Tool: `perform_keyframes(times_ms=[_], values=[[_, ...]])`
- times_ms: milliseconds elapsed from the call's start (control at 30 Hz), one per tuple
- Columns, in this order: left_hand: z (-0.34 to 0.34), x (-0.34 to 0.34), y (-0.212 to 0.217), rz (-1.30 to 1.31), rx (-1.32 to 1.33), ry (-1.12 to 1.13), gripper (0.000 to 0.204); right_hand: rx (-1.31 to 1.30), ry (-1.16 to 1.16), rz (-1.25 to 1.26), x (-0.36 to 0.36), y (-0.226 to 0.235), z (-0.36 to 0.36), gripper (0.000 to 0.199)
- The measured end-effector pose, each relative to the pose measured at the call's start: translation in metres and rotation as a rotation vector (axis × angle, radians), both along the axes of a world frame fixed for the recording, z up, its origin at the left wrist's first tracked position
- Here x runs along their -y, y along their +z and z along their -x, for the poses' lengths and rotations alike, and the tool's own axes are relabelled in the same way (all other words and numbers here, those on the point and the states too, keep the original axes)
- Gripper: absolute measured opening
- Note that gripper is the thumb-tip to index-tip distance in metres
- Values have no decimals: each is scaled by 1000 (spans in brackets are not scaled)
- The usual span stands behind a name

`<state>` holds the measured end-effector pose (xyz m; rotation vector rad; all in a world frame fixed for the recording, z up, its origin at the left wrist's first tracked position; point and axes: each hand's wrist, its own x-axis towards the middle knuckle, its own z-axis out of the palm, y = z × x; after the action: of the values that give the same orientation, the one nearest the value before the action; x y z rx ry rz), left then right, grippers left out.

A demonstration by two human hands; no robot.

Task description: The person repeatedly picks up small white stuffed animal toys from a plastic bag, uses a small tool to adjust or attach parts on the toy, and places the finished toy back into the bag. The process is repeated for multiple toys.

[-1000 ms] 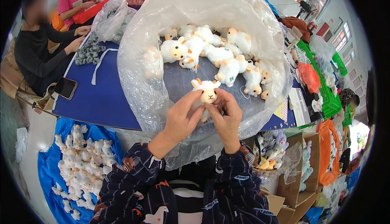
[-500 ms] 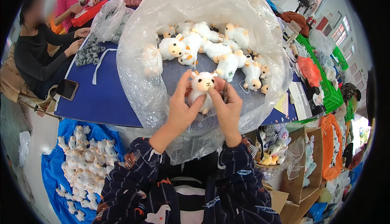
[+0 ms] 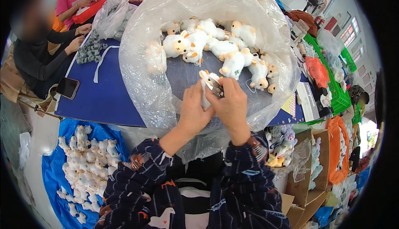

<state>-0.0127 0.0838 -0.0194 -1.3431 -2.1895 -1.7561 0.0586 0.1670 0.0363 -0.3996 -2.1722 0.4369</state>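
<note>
A small white plush sheep (image 3: 205, 77) with an orange-tan ear is clasped in my left hand (image 3: 192, 112), just above the near part of a clear plastic bag (image 3: 139, 46). Small metal snips (image 3: 215, 87) are gripped in my right hand (image 3: 232, 108), their blades against the toy's head. Both hands touch, and their fingers hide most of the toy's body and face. Beyond them, several more white plush sheep (image 3: 232, 65) lie heaped inside the opened bag on the blue table (image 3: 106, 98).
On the left of the table are a phone (image 3: 67, 88), a white strap (image 3: 99, 67) and grey plush pieces (image 3: 89, 52); two people sit beyond. A blue sack (image 3: 52, 179) of white plush toys stands on the floor. Cardboard boxes (image 3: 301, 187) and green crates (image 3: 338, 94) line the right.
The toy has turned from facing me and is now mostly covered by my hands. My right hand has brought the snips up to its head.
</note>
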Motion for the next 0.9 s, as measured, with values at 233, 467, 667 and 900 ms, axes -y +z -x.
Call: perform_keyframes(times_ms=[233,467,667,900], values=[[14,4,19,-141,387,-188,55,-180,117,598,-4,-1,-4,27],[28,14,18,-142,575,-368,48,-104,77,632,-7,-20,-45,25],[25,19,9,-302,738,-325,33,-44,140,396,5,-22,-29,28],[31,23,-4,-207,444,-402,32,-104,163,266,2,-23,-25,24]])
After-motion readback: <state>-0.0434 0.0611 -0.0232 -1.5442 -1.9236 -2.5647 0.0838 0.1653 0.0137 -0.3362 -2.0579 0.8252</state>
